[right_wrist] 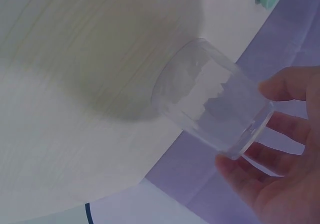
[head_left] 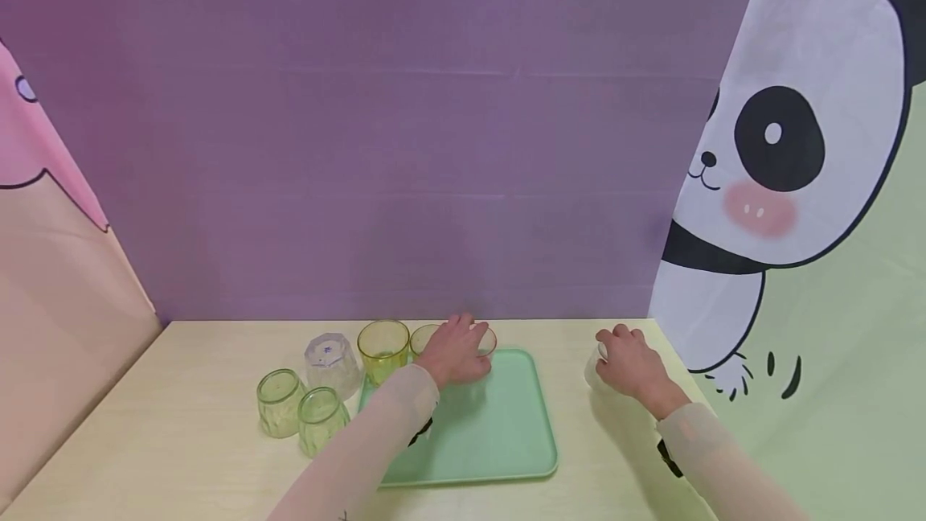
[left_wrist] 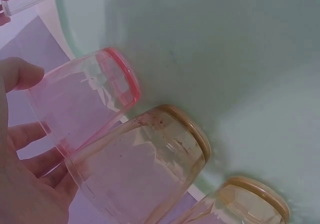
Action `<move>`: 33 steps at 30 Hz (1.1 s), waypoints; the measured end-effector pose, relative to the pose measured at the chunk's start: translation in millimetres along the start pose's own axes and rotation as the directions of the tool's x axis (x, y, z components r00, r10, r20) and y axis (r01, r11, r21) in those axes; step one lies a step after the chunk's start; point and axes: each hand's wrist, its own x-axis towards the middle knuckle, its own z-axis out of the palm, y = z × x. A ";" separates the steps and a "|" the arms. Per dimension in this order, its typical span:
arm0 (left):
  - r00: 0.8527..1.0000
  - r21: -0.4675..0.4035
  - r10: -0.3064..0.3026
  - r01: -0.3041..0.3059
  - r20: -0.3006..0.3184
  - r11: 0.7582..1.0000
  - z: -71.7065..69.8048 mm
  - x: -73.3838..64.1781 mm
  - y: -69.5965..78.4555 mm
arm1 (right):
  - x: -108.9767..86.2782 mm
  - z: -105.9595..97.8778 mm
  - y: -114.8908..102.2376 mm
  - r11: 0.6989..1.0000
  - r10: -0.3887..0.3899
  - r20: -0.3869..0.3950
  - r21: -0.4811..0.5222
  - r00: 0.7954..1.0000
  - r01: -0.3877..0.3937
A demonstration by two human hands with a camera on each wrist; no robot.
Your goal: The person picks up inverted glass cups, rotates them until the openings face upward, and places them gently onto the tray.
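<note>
At the back right of the green tray [head_left: 499, 432], my left hand [head_left: 457, 352] grips a pink-tinted glass [left_wrist: 87, 101] near its upper end, thumb on one side and fingers on the other. The glass stands on the tray with its reddish base down. Beside it stands an amber glass [left_wrist: 140, 169], close to the fingers, and then a yellow glass [head_left: 383, 350]. To the right of the tray, my right hand [head_left: 628, 360] holds a clear glass [right_wrist: 210, 98] by its upper rim between thumb and fingertips. Its lower end is at the tabletop; whether it touches is unclear.
Left of the tray stand two green glasses [head_left: 280, 403] and a clear, faintly purple glass [head_left: 333, 366]. A purple backdrop [head_left: 405, 143] rises behind the pale wooden table [head_left: 202, 416]. A panda-print cloth [head_left: 839, 304] hangs at the right.
</note>
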 end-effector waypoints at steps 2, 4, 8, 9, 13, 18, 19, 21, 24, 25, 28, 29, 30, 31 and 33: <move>1.000 0.018 0.000 0.000 -0.004 1.000 1.3 0.3 0.0 | -0.1 -0.4 0.5 1.000 0.001 0.003 0.008 1.000 -0.001; 1.000 0.039 0.004 -0.003 -0.018 0.999 2.1 0.1 0.2 | 0.2 -0.4 1.0 1.000 0.003 0.008 0.015 1.000 -0.003; 1.000 0.056 0.009 -0.007 -0.028 0.998 1.7 -2.0 1.5 | 0.7 -1.3 1.9 0.999 0.015 0.025 0.033 1.000 -0.016; 0.999 0.057 0.012 -0.010 -0.032 0.998 1.6 -2.4 1.8 | 0.8 -1.3 2.2 0.999 0.022 0.028 0.039 0.999 -0.023; 1.000 0.057 0.012 -0.010 -0.028 0.998 0.2 -3.8 2.7 | 1.7 -2.8 3.5 0.998 0.030 0.030 0.055 0.999 -0.031; 0.998 0.053 0.026 -0.023 -0.052 0.998 -2.0 -4.6 2.8 | 3.1 -5.5 2.9 0.998 0.023 0.023 0.063 0.999 -0.025; 0.998 0.050 0.028 -0.026 -0.057 0.998 -2.7 -4.7 2.9 | 3.0 -5.9 2.5 0.997 0.022 0.019 0.067 1.000 -0.023; 0.997 0.040 0.032 -0.030 -0.066 0.999 -3.9 -5.4 3.5 | 2.9 -6.6 1.4 0.997 0.018 0.016 0.073 1.000 -0.019; 0.998 0.029 0.026 -0.025 -0.060 0.999 -6.0 -7.0 4.8 | 2.5 -7.3 0.3 0.997 0.014 0.014 0.080 1.000 -0.015; 0.998 0.028 0.024 -0.022 -0.056 0.999 -6.6 -7.4 5.1 | 2.4 -7.6 -0.1 0.997 0.014 0.013 0.082 1.000 -0.015; 0.999 0.024 0.015 -0.014 -0.045 1.000 -8.7 -8.5 6.1 | 2.7 -9.4 -1.4 0.996 0.014 0.010 0.093 1.000 -0.015; 0.999 0.023 0.013 -0.012 -0.045 1.000 -9.6 -9.0 6.5 | 2.8 -9.9 -2.0 0.995 0.016 0.008 0.097 1.000 -0.016; 0.999 0.022 0.012 -0.011 -0.044 1.000 -11.0 -9.6 7.0 | 2.6 -10.1 -2.6 0.995 0.019 0.005 0.102 1.000 -0.019; 0.999 0.021 0.011 -0.010 -0.045 1.000 -12.2 -10.3 7.4 | 2.6 -10.6 -3.1 0.994 0.019 0.001 0.107 1.000 -0.019; 0.999 0.020 0.010 -0.009 -0.048 1.000 -14.8 -12.2 8.3 | 2.0 -11.6 -4.5 0.993 0.022 0.000 0.119 1.000 -0.022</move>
